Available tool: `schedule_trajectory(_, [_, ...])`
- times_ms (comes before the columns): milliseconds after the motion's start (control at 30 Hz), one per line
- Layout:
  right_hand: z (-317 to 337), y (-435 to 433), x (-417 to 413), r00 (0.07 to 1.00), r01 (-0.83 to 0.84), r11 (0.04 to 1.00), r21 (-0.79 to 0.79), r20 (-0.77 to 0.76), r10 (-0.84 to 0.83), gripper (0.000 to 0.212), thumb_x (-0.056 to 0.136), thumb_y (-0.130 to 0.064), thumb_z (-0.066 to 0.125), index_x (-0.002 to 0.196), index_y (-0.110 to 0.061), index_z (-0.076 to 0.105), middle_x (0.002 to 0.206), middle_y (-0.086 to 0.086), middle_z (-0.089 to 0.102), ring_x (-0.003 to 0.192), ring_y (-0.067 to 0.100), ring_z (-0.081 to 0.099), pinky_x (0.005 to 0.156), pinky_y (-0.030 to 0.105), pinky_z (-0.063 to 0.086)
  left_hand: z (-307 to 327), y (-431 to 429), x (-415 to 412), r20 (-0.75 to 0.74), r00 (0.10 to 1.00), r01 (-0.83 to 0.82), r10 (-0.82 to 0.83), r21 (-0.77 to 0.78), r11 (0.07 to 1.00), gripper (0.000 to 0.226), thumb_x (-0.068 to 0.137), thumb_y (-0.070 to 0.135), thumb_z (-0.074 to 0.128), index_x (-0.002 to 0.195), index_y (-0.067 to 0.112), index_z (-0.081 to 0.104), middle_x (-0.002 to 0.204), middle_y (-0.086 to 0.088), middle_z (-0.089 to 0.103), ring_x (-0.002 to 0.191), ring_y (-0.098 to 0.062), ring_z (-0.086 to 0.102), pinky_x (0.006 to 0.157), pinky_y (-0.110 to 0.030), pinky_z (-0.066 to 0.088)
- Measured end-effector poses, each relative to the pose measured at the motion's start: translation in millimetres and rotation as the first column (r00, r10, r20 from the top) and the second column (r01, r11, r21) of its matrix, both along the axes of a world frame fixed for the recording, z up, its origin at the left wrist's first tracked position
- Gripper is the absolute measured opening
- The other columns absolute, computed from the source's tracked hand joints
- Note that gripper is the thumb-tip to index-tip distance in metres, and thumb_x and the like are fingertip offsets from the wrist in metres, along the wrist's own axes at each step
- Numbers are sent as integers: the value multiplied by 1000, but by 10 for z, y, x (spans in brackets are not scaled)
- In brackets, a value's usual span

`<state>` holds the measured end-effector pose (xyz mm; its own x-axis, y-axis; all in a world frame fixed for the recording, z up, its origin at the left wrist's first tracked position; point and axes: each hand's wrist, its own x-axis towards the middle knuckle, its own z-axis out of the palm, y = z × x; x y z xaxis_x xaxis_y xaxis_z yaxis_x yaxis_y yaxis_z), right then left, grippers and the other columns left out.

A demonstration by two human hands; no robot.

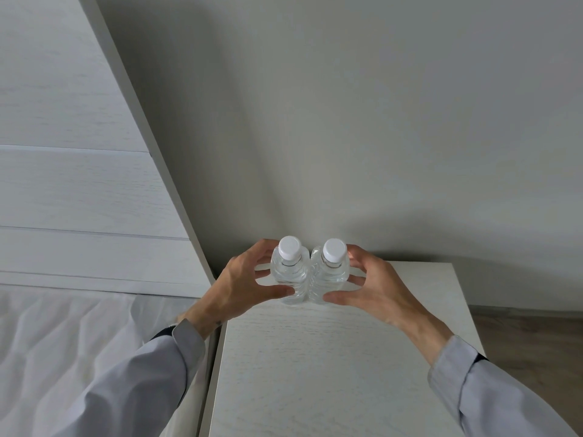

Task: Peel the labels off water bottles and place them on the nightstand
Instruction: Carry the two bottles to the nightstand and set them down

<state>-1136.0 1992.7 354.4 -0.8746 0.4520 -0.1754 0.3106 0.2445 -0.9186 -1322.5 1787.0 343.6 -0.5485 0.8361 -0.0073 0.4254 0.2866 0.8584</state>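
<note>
Clear plastic: I count 2 bottles, upright & touching, at the back of the nightstand (315, 357). 2 white caps (289, 246); sides bare, ribbed. L hand (243, 285) grips left bottle (288, 274), R hand (375, 291) grips right bottle (331, 274).

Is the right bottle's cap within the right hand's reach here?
Probably yes: the right hand curls round the right bottle, and its white cap stands bare just above the fingers, nothing covering it.
</note>
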Motion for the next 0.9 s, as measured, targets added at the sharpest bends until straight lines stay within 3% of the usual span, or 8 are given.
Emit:
schedule_trajectory(100, [22, -15, -11, 1000, 1, 1000, 0, 4, -1, 89, 61, -26, 100, 135, -52, 57, 133, -22, 64, 128, -10, 55, 95, 6, 49, 1, -5, 7, -19, 1000, 0, 0, -1, 1000, 72, 73, 38, 97, 132, 40, 55, 130, 19, 71, 126, -2, 65, 107, -24, 55])
schedule_trajectory(367, [64, -24, -19, 999, 3, 1000, 10, 32, -4, 73, 63, -30, 100, 124, -49, 63, 128, -20, 69, 128, -5, 59, 100, 14, 50, 68, -21, 48, -37, 999, -15, 15, 3, 1000, 74, 72, 48, 92, 134, 48, 52, 131, 25, 69, 127, -1, 65, 106, -20, 53])
schedule_trajectory(567, [206, -59, -10, 997, -16, 999, 40, 75, 13, 81, 64, -30, 99, 132, -47, 58, 129, -25, 67, 128, -9, 56, 109, 23, 47, 173, -49, 104, -94, 995, -21, 17, -39, 999, 79, 77, 41, 93, 144, 32, 52, 139, 14, 68, 129, -6, 64, 110, -32, 54])
schedule_trajectory(700, [630, -91, 56, 994, -12, 996, 86, 106, 3, 92, 67, -33, 98, 147, -34, 51, 141, -21, 59, 134, -2, 53, 114, 29, 44, 620, -132, 155, -121, 992, -45, 36, -69, 997, 83, 82, 55, 84, 153, 30, 48, 147, 12, 62, 133, -3, 58, 113, -30, 50])
schedule_trajectory(900, [1858, -142, 194, 991, -43, 989, 139, 135, 24, 85, 75, -34, 93, 147, -35, 49, 146, -23, 55, 138, -3, 48, 116, 29, 43, 1905, -308, 230, -187, 982, -26, 3, -123, 992, 82, 86, 75, 65, 154, 33, 46, 151, 11, 58, 139, -4, 54, 115, -34, 49])
